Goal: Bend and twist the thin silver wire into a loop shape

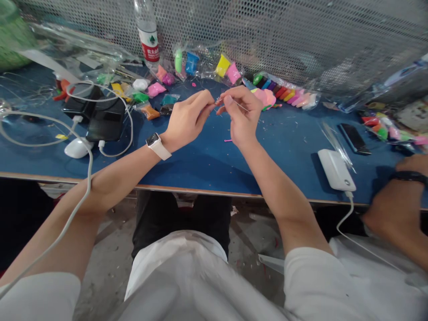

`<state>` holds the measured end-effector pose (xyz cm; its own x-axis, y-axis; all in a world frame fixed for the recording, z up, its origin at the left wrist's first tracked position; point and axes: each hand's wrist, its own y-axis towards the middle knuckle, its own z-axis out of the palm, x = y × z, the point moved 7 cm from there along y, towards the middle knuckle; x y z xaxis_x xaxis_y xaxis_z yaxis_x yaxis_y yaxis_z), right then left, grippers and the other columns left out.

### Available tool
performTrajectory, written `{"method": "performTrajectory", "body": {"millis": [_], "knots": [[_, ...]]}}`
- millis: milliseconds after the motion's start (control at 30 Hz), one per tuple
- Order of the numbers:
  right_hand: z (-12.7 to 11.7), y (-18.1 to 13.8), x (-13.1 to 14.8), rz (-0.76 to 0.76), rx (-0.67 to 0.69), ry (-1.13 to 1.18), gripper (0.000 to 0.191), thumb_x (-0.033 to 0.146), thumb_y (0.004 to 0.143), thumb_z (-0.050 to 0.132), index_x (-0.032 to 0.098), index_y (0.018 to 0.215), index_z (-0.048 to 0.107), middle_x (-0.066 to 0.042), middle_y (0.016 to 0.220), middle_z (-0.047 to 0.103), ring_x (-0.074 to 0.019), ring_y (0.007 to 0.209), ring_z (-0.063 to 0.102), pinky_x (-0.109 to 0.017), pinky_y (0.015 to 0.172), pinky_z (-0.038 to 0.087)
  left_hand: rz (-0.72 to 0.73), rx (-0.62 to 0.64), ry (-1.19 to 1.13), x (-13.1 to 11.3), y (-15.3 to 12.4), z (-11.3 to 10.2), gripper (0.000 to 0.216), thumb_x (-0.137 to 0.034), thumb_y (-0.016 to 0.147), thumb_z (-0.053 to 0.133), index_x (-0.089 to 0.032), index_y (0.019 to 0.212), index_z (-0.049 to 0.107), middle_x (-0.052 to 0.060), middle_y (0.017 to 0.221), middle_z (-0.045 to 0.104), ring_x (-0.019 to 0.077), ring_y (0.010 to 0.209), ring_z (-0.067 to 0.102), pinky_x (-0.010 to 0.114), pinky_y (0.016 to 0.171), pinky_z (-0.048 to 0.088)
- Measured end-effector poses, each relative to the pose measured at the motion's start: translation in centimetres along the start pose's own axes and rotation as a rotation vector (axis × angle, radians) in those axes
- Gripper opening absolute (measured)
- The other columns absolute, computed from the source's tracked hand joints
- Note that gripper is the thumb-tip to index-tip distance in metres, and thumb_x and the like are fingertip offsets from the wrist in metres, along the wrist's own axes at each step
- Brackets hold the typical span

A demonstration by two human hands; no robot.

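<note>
Grey perforated panel (pixel 274 31) stands behind a blue surface (pixel 200 171). Above the surface, the left hand (pixel 191 117) pinches its fingers together on a thin pale strand (pixel 241 106); the right hand (pixel 246 117) curls around it, whether clamped I cannot tell. Two black devices (pixel 106 124), one white power bank (pixel 335 168) and one bottle (pixel 147 31), its red-and-white label partly reading "农夫山", stand or lie around.

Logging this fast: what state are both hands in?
Left hand: closed in a pinch; anything held is too small to tell.
Right hand: closed, holding a thin pale strand.
</note>
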<state>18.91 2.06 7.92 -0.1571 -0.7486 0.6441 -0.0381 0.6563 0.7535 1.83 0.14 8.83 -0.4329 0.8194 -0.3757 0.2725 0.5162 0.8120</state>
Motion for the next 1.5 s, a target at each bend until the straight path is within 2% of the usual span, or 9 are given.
{"method": "performTrajectory", "body": {"millis": [133,233,333,433,667,800,1033,1233,1500], "knots": [[0.6,-0.2,-1.9,0.102,0.045,0.132,0.053,0.081,0.099,0.066,0.029,0.104,0.074,-0.002,0.1,0.077,-0.0238,0.099,0.082,-0.041,0.077,0.074,0.024,0.035,0.022,0.4,0.0,0.1,0.046,-0.059,0.119,0.037,-0.026,0.101,0.063,0.006,0.091,0.069,0.0186,0.081,0.071,0.033,0.076,0.057],[-0.1,0.1,-1.4,0.118,0.06,0.07,0.051,0.079,0.1,0.068,0.03,0.104,0.079,-0.002,0.105,0.078,-0.0244,0.11,0.081,-0.045,0.094,0.073,0.044,0.096,0.077,0.1,0.0,0.2,0.049,-0.057,0.121,0.031,-0.026,0.105,0.065,0.006,0.094,0.072,0.0187,0.083,0.074,0.033,0.078,0.059],[-0.7,0.7,-0.5,0.117,0.085,0.079,0.047,0.079,0.093,0.078,0.033,0.103,0.083,-0.002,0.114,0.08,-0.0258,0.116,0.08,-0.048,0.101,0.072,0.07,0.145,0.123,-0.3,-0.1,0.3,0.051,-0.055,0.121,0.028,-0.025,0.108,0.066,0.007,0.096,0.074,0.0189,0.084,0.076,0.033,0.078,0.059],[-0.6,1.1,-0.4,0.163,0.117,0.14,0.05,0.081,0.088,0.081,0.034,0.103,0.083,-0.002,0.115,0.083,-0.0252,0.115,0.081,-0.046,0.098,0.072,0.084,0.155,0.148,-0.4,-0.1,0.3,0.049,-0.052,0.122,0.029,-0.025,0.107,0.067,0.007,0.096,0.074,0.0193,0.086,0.077,0.033,0.077,0.058],[0.3,0.6,-1.6,0.385,0.161,0.278,0.054,0.08,0.085,0.085,0.028,0.098,0.078,0.002,0.091,0.079,-0.0156,0.087,0.079,-0.032,0.08,0.07,0.085,0.174,0.145,-0.4,-0.4,0.7,0.035,-0.038,0.12,0.038,-0.025,0.105,0.067,0.005,0.093,0.07,0.0183,0.08,0.072,0.033,0.075,0.053],[0.1,0.5,-2.0,0.443,0.17,0.303,0.055,0.079,0.079,0.09,0.028,0.096,0.079,0.004,0.081,0.074,-0.0123,0.073,0.073,-0.029,0.073,0.068,0.124,0.173,0.17,-0.8,-0.7,1.1,0.033,-0.035,0.119,0.039,-0.024,0.104,0.067,0.004,0.087,0.068,0.0155,0.071,0.066,0.031,0.068,0.047],[-0.1,0.6,-2.3,0.4,0.154,0.183,0.055,0.083,0.079,0.088,0.029,0.093,0.082,0.003,0.079,0.075,-0.0122,0.071,0.072,-0.028,0.067,0.064,0.13,0.164,0.149,-1.0,-0.8,1.4,0.029,-0.031,0.116,0.042,-0.024,0.099,0.065,0.003,0.086,0.068,0.0161,0.068,0.065,0.032,0.064,0.046],[-0.9,1.0,-1.8,0.272,0.093,0.06,0.053,0.082,0.085,0.083,0.029,0.089,0.083,0.0,0.082,0.078,-0.0152,0.077,0.076,-0.031,0.073,0.065,0.051,0.087,0.037,-0.4,-0.6,1.0,0.023,-0.035,0.115,0.05,-0.025,0.098,0.062,0.002,0.083,0.067,0.0169,0.071,0.066,0.035,0.073,0.054],[-0.9,1.1,-1.2,0.205,0.081,0.001,0.057,0.085,0.087,0.078,0.029,0.091,0.082,0.0,0.08,0.079,-0.0152,0.074,0.076,-0.032,0.072,0.065,0.112,0.105,-0.015,-0.1,-0.6,0.8,0.019,-0.032,0.115,0.047,-0.025,0.108,0.063,0.003,0.087,0.066,0.0177,0.076,0.067,0.037,0.079,0.057]]}}
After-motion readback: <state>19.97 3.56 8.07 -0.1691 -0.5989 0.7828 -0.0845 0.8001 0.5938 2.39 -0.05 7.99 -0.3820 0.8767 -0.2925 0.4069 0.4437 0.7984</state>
